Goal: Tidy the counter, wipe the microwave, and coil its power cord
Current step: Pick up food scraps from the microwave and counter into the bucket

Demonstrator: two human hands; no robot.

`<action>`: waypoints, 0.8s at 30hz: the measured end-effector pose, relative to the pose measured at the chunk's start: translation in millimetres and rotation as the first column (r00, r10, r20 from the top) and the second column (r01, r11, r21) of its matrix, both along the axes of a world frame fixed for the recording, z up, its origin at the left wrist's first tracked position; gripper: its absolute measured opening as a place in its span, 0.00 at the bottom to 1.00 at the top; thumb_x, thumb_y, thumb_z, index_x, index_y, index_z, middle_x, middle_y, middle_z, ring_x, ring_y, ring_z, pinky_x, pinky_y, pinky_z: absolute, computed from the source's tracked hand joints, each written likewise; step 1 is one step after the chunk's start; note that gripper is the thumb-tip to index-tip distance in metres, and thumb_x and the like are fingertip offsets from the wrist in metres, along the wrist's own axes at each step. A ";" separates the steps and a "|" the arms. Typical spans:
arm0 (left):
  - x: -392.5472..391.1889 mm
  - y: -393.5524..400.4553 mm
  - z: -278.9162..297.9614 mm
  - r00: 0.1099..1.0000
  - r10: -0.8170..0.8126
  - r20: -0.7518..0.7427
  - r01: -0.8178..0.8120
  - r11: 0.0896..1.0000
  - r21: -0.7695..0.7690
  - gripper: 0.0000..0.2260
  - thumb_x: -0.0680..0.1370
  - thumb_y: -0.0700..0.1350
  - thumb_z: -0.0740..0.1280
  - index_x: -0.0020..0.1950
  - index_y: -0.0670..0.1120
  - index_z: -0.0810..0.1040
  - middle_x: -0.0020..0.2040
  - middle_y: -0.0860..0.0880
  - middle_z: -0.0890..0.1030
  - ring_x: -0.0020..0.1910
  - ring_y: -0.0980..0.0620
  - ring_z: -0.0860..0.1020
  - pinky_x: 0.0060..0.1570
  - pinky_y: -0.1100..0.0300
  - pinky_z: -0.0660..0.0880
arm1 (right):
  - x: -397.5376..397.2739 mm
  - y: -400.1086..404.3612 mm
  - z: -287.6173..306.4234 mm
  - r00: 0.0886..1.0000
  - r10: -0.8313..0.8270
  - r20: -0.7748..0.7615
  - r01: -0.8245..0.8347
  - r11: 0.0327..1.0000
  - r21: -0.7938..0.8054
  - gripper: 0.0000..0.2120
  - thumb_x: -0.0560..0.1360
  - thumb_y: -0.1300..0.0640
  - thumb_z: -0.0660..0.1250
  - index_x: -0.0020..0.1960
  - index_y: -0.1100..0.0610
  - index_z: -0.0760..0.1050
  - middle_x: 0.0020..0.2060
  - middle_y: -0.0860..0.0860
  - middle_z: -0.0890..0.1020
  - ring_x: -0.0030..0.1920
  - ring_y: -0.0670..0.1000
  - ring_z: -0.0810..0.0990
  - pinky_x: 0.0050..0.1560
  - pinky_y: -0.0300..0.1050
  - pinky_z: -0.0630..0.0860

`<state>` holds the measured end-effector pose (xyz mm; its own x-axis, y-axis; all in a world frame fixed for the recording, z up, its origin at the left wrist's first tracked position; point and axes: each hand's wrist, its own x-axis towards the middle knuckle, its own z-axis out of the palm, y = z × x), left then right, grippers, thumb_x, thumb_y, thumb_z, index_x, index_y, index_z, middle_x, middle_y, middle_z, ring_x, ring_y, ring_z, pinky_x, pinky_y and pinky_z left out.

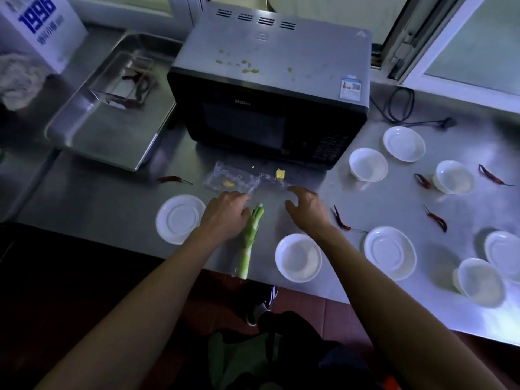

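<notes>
- Stainless-steel bench (112, 198): untidied, by the look of it; scattered dried red chillies (342, 219), white saucers (180, 219) and small white bowls (298, 257) lie across its front and right side; tidying judged barely begun
- Black-fronted, grey-topped microwave oven (270, 88): stands at the middle rear of the bench; green crumbs (249, 69) on its top; wiping judged not yet done
- Black power cord (399, 105): loose loop with the plug lying flat near the right rear edge of the bench, beside the microwave; uncoiled
- Crumpled clear plastic wrapper (233, 180): in front of the microwave, with yellow scraps (280, 173) on and beside it
- Pale green scallion stalk (249, 240): runs from the front edge of the bench toward the wrapper
- Left hand (225, 215): palm down, fingers reaching onto the wrapper's near edge and touching the stalk's tip; whether it grips anything cannot be told
- Right hand (306, 209): hovers just right of the wrapper, fingers loosely spread and curved, holding nothing
- Shallow steel tray (84, 130): left rear of the bench, a clear box and chillies inside; white rag (19, 80) at the left rear corner, unused
</notes>
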<state>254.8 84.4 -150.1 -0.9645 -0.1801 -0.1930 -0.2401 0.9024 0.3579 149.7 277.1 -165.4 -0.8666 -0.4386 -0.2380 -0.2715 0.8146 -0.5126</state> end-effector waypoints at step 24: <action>-110.8 -73.5 -54.7 0.992 -0.124 0.021 0.124 0.992 0.023 0.16 0.78 0.46 0.63 0.65 0.48 0.78 0.61 0.49 0.80 0.61 0.45 0.75 0.58 0.48 0.70 | -74.5 -77.0 -56.7 0.980 -0.188 -0.062 0.193 0.978 0.083 0.14 0.78 0.57 0.64 0.62 0.54 0.78 0.59 0.56 0.81 0.56 0.62 0.79 0.53 0.52 0.77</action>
